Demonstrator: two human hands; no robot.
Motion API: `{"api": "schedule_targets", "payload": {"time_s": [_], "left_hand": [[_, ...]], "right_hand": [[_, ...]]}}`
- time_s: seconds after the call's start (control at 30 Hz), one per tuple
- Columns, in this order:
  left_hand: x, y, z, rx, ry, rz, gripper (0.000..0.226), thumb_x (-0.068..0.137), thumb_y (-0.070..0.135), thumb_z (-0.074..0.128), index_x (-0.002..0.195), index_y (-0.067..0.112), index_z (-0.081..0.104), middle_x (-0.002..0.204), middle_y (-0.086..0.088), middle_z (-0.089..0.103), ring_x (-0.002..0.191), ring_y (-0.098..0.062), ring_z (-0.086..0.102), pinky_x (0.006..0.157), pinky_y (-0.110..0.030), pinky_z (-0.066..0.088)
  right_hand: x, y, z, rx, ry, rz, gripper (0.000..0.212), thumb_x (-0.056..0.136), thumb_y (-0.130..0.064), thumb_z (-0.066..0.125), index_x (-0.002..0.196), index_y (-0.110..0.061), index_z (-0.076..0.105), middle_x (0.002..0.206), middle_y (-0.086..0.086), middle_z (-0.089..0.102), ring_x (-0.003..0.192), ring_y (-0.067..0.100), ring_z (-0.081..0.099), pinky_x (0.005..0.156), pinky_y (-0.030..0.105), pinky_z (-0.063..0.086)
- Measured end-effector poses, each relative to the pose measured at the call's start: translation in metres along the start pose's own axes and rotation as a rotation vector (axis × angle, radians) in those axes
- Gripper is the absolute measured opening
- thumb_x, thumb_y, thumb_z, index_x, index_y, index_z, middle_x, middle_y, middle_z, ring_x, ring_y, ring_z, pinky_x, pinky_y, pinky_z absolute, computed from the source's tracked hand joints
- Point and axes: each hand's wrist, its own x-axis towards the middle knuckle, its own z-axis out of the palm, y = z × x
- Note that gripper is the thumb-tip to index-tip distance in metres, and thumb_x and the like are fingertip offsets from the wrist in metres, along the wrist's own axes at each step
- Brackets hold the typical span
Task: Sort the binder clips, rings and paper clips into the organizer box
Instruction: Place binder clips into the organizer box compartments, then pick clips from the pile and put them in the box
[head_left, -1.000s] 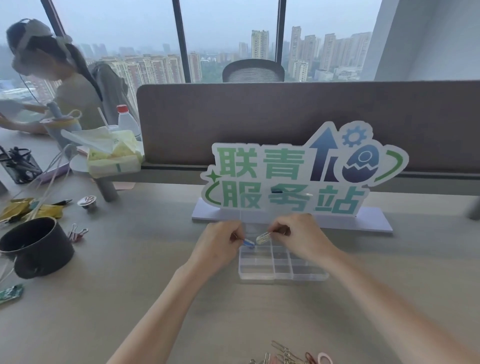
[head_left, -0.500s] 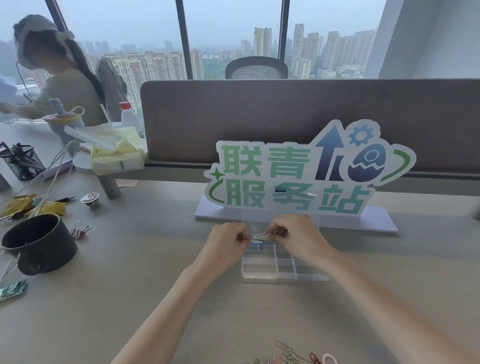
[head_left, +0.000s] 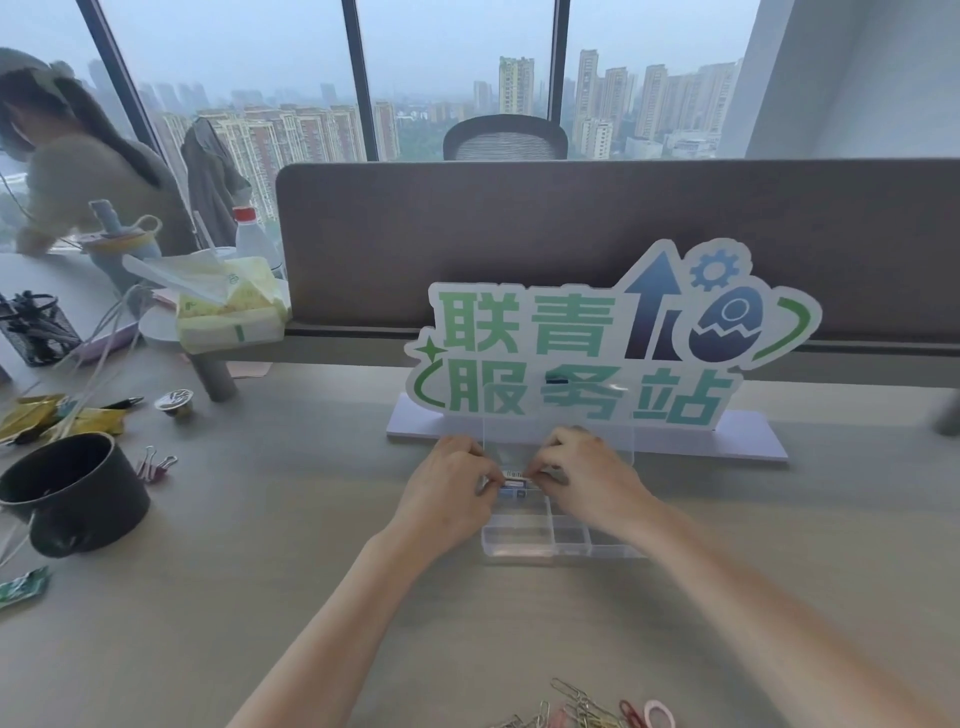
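A clear plastic organizer box (head_left: 519, 540) with several compartments lies on the desk, its see-through lid (head_left: 615, 441) raised at the back. Over its far left compartments my left hand (head_left: 447, 493) and my right hand (head_left: 587, 478) pinch a small white and blue piece (head_left: 514, 480) between their fingertips, one at each end. I cannot tell what the piece is. Loose paper clips (head_left: 582, 706) and a pink ring (head_left: 658, 716) lie at the near edge. Two pink binder clips (head_left: 156, 462) rest far to the left.
A green and blue sign (head_left: 597, 343) on a white base stands just behind the box, before a grey partition. A black cup (head_left: 72, 493), wrappers, cables and a tissue pack (head_left: 228, 306) crowd the left side. A person sits at the far left.
My hands have drawn closer together over the box, and the small piece between them now lies level instead of tilted.
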Motion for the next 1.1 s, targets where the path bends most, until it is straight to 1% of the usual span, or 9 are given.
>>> {"api": "schedule_targets", "payload": {"time_s": [0.17,0.37,0.47,0.6,0.67,0.77,0.87,1.0,1.1], "left_hand": [[0.000,0.001,-0.003,-0.013,-0.008,0.001,0.017,0.090,0.025,0.062,0.101,0.025,0.075,0.097,0.006,0.057,0.098,-0.014,0.050,0.083,-0.028,0.047],[-0.001,0.005,-0.002,-0.015,-0.018,0.020,0.015,0.089,0.025,0.063,0.099,0.022,0.074,0.099,0.001,0.059,0.100,-0.016,0.051,0.084,-0.029,0.046],[-0.004,0.006,-0.003,-0.010,-0.015,0.034,0.014,0.090,0.025,0.063,0.100,0.022,0.072,0.100,0.000,0.060,0.102,-0.017,0.050,0.083,-0.028,0.044],[-0.008,0.008,-0.007,-0.025,0.027,0.060,0.011,0.088,0.022,0.065,0.095,0.021,0.073,0.099,0.002,0.063,0.100,-0.017,0.052,0.080,-0.023,0.038],[-0.013,0.012,-0.008,-0.038,0.045,0.077,0.009,0.087,0.021,0.066,0.093,0.020,0.073,0.097,0.003,0.064,0.098,-0.015,0.052,0.079,-0.021,0.035],[-0.027,0.019,-0.012,-0.058,0.034,0.094,0.008,0.086,0.020,0.066,0.090,0.020,0.073,0.092,0.005,0.064,0.093,-0.014,0.053,0.079,-0.026,0.042],[-0.048,0.033,-0.020,-0.078,-0.016,0.123,0.007,0.084,0.019,0.067,0.086,0.020,0.073,0.087,0.007,0.067,0.085,-0.012,0.056,0.079,-0.029,0.048],[-0.088,0.063,-0.038,-0.125,-0.200,0.177,0.007,0.086,0.020,0.067,0.089,0.021,0.074,0.087,0.009,0.070,0.078,-0.003,0.061,0.070,-0.011,0.043],[-0.120,0.088,-0.047,-0.155,-0.353,0.251,0.008,0.087,0.023,0.068,0.092,0.023,0.074,0.087,0.014,0.071,0.076,0.003,0.061,0.067,-0.003,0.041]], "right_hand": [[0.000,0.003,-0.003,0.017,-0.064,0.040,0.019,0.093,-0.028,0.061,0.107,-0.032,0.073,0.097,-0.008,0.054,0.098,0.011,0.047,0.085,0.035,0.047],[-0.013,0.006,-0.006,0.082,-0.035,0.052,0.024,0.094,-0.023,0.057,0.112,-0.030,0.071,0.108,-0.008,0.059,0.107,0.011,0.052,0.092,0.030,0.041],[-0.025,0.006,-0.011,0.142,0.048,0.063,0.021,0.092,-0.019,0.061,0.108,-0.027,0.073,0.105,-0.008,0.065,0.097,0.007,0.059,0.086,0.021,0.044],[-0.047,0.004,-0.021,0.163,0.111,0.037,0.020,0.090,-0.011,0.064,0.102,-0.023,0.076,0.094,-0.014,0.065,0.078,-0.008,0.055,0.076,0.012,0.040],[-0.063,0.003,-0.026,0.172,0.103,0.041,0.021,0.091,-0.012,0.064,0.101,-0.025,0.077,0.093,-0.017,0.065,0.079,-0.010,0.056,0.075,0.007,0.038],[-0.087,0.000,-0.030,0.192,0.102,0.027,0.019,0.090,-0.014,0.066,0.100,-0.027,0.076,0.090,-0.019,0.066,0.079,-0.006,0.060,0.071,0.006,0.040],[-0.112,-0.008,-0.036,0.194,0.038,0.014,0.016,0.090,-0.018,0.068,0.101,-0.026,0.076,0.094,-0.017,0.071,0.078,-0.008,0.060,0.071,0.007,0.042],[-0.147,-0.018,-0.046,0.149,-0.119,0.020,0.016,0.090,-0.019,0.068,0.103,-0.024,0.075,0.100,-0.014,0.073,0.076,-0.012,0.057,0.070,0.006,0.041],[-0.174,-0.022,-0.055,0.108,-0.179,0.045,0.015,0.089,-0.022,0.068,0.103,-0.024,0.075,0.092,-0.017,0.069,0.072,-0.014,0.055,0.066,0.004,0.040]]}}
